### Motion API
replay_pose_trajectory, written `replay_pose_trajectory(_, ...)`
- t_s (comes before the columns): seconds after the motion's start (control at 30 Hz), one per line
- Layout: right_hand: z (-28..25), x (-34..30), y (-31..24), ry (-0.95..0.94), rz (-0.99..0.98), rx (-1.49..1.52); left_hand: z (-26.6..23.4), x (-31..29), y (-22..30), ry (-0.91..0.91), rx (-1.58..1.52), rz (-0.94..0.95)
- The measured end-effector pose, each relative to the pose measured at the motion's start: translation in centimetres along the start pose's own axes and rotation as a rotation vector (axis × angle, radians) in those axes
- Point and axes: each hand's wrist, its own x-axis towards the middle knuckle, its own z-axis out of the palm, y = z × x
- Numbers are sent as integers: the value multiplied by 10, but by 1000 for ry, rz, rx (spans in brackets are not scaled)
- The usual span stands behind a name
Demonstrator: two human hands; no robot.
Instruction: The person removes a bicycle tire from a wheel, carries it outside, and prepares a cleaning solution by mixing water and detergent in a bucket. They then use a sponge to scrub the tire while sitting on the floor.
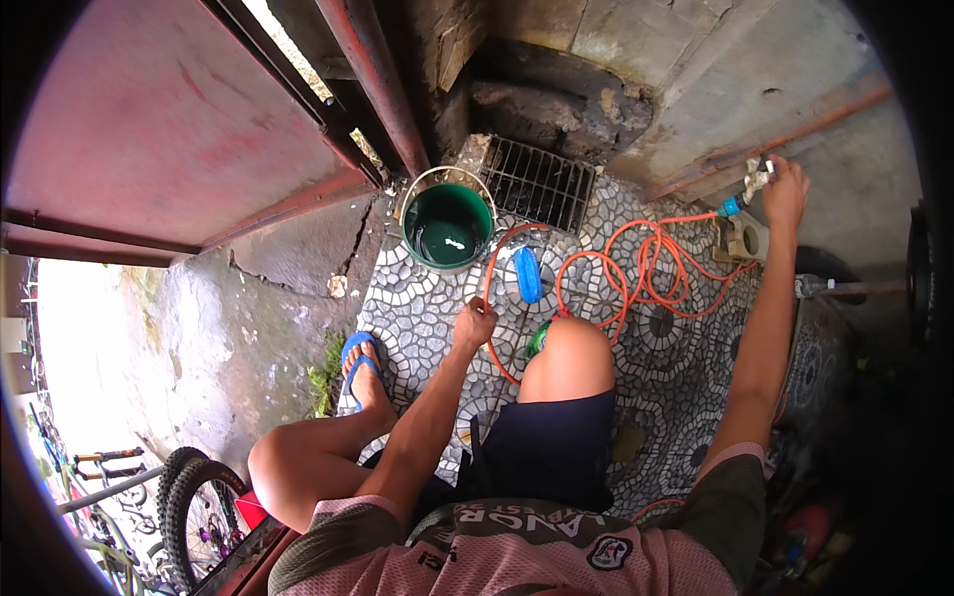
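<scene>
At the wall on the right, my right hand (pixel 785 194) is closed around the handle of a tap (pixel 758 177). A blue connector (pixel 731 206) joins the tap to an orange hose (pixel 680 268) that lies in loose loops. In the middle, my left hand (pixel 476 324) is closed on one stretch of this hose, which shows above and below the fist. Just beyond that hand stands a green bucket (pixel 447 228) with its pale handle raised; it appears to hold water. A blue brush-like block (pixel 528 275) lies on the floor between hose loops.
A metal drain grate (pixel 542 184) lies behind the bucket. My knee partly hides a green object (pixel 538 340). The floor is pebble mosaic (pixel 656 397). A red metal gate (pixel 179 129) stands at left, with a bicycle wheel (pixel 204 521) at lower left. A block (pixel 737 238) sits under the tap.
</scene>
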Motion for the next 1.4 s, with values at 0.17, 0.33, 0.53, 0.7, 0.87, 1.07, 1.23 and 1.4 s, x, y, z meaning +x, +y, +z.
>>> replay_pose_trajectory(0.17,0,-37,-164,-94,91,498,-20,-12,45,70,-213,350)
replay_pose_trajectory(0.33,42,-106,-298,-945,874,1394,-50,-21,115,-340,-116,370)
replay_pose_trajectory(0.53,63,-133,-371,-1049,941,2000,-89,-19,136,-556,-240,356)
replay_pose_trajectory(0.7,11,-147,-426,-1020,509,2002,-108,-5,168,-56,-661,320)
replay_pose_trajectory(0.87,-2,-150,-443,-965,538,1893,-137,-9,144,299,-356,423)
replay_pose_trajectory(1.07,46,-134,-483,-1146,767,2042,-148,-56,117,136,-275,386)
replay_pose_trajectory(1.23,46,-140,-507,-1107,910,1959,-178,-83,120,26,-255,313)
replay_pose_trajectory(1.4,28,-160,-544,-1297,688,1953,-187,-78,91,44,-327,278)
